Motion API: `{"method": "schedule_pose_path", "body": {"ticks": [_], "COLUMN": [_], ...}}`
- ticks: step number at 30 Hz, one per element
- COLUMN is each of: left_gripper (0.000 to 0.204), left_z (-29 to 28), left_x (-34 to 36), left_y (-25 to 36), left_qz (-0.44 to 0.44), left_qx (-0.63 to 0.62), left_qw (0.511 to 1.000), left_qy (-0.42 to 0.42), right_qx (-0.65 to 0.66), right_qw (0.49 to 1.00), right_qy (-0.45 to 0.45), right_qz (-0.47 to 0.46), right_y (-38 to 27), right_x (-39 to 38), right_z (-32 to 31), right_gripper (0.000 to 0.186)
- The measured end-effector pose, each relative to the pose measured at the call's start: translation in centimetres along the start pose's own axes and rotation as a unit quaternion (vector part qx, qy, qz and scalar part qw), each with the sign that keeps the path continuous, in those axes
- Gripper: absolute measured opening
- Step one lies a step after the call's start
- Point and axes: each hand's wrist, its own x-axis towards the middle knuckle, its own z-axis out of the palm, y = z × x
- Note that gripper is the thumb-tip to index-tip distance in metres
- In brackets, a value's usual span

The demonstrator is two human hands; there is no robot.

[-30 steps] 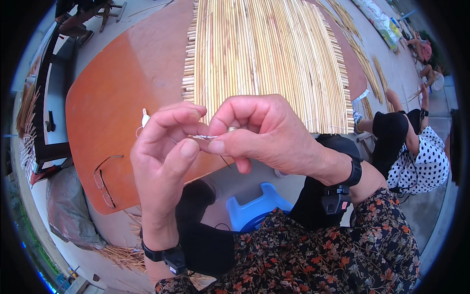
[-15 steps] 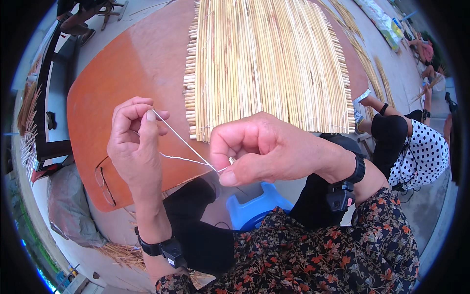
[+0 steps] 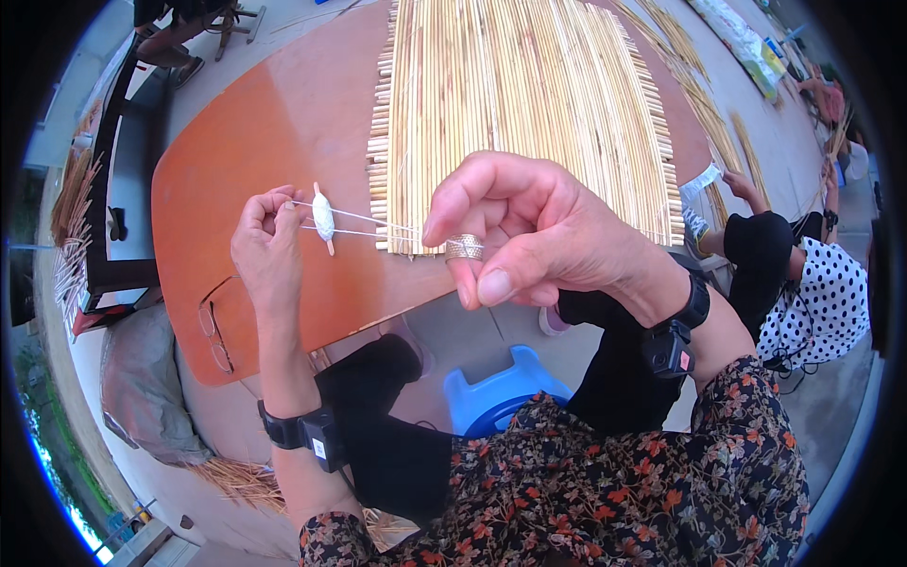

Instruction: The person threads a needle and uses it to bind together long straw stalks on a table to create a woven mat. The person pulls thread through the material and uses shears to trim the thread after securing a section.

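Note:
My left hand (image 3: pixel 274 223) pinches white thread (image 3: pixel 353 214), which stretches to my curled right hand (image 3: pixel 520 236). A metal band (image 3: pixel 463 246) circles a finger of that hand, and a thin dark needle-like piece (image 3: pixel 497 324) points down below its thumb. A stick wound with white thread (image 3: pixel 322 216) lies on the orange table (image 3: pixel 208 161), just right of my left hand. Behind my hands lies a mat of pale straight reeds (image 3: pixel 510 85), its front edge partly hidden by my right hand.
Glasses (image 3: pixel 214 333) lie on the table's left part. A blue stool (image 3: pixel 501 378) stands below. A co-worker in polka dots (image 3: pixel 812 302) sits at the right, others farther off. A dark-framed stand (image 3: pixel 123 274) and grey sack (image 3: pixel 151 378) are at left; loose reeds (image 3: pixel 727 151) lie beyond the mat.
My hands have separated, stretching the thread between them. My left hand moved left and up; my right hand shifted right and lifted after dipping. The wound stick is now uncovered.

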Motion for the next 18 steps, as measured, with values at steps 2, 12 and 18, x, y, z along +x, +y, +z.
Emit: {"method": "schedule_pose_path", "body": {"ticks": [2,12,18], "left_gripper": [0.011,0.007,0.006], "left_z": [0.4,-2.8,-4.1], "left_x": [0.1,-3.2,-3.9], "left_y": [-0.4,3.3,7.5], "left_qz": [0.014,0.116,0.170], "left_qx": [0.010,0.026,0.101], "left_qw": [1.000,0.987,0.979], "left_qy": [-0.002,0.105,0.053], "right_qx": [-0.031,0.083,0.027], "right_qw": [0.999,0.988,0.975], "right_qy": [-0.007,0.107,0.117], "right_qz": [0.006,-0.068,-0.188], "right_y": [1.0,6.7,4.1], "right_x": [-0.1,-4.2,-6.1], "right_z": [0.3,1.5,3.3], "right_gripper": [0.024,0.014,0.016]}}
